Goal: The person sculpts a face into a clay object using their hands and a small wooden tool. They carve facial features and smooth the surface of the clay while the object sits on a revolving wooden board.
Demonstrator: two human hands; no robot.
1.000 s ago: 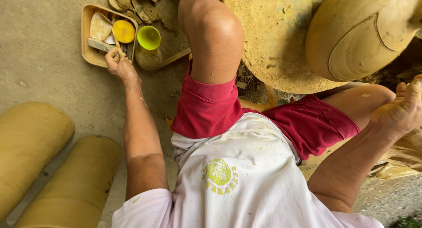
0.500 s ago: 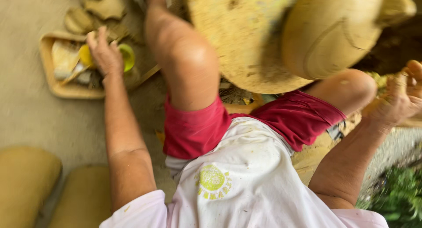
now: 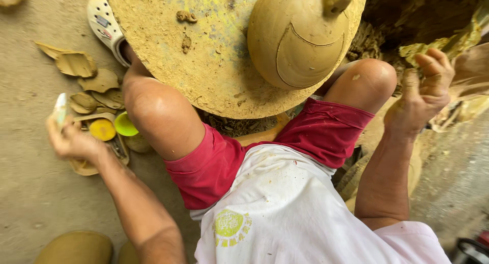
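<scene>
A small, pale, flat tool [image 3: 60,109] is held upright, pinched at its lower end, above the wooden tray [image 3: 81,167] on the floor.

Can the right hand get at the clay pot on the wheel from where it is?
Probably yes: the right hand is raised just beside the clay pot, and only the knee sits below that path.

Not much in the way of packaging or signage here, honestly. No screens, no signs, no boxes. Closest thing is the round yellow-green printed emblem [image 3: 228,227] on the white shirt, low centre of the frame, and a couple of small dark and red label patches [image 3: 104,27] on the white clog, upper left.
</scene>
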